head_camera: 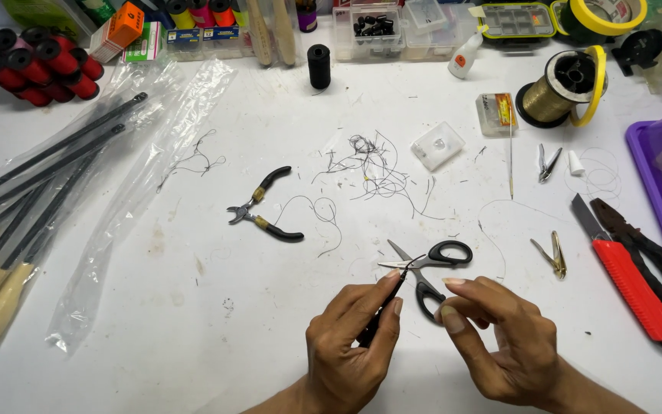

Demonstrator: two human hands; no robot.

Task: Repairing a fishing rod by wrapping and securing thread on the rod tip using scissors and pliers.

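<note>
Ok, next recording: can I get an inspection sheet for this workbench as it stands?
Surface: white table, stained, strewn with thread offcuts.
Job's things: thin black rod in left hand; right hand pinches beside its tip.
Clutter: black-handled scissors, small black-handled pliers, red utility knife, gold wire spool, bagged rods with cork handles.
Fingers: bare, closed on rod.
Cables: nothing seen.
Surroundings: clear plastic boxes, red spools.

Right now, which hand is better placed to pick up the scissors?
The right hand. Its fingers hold nothing I can see and sit right by the scissors handles, while the left hand pinches a thin black rod.
</note>
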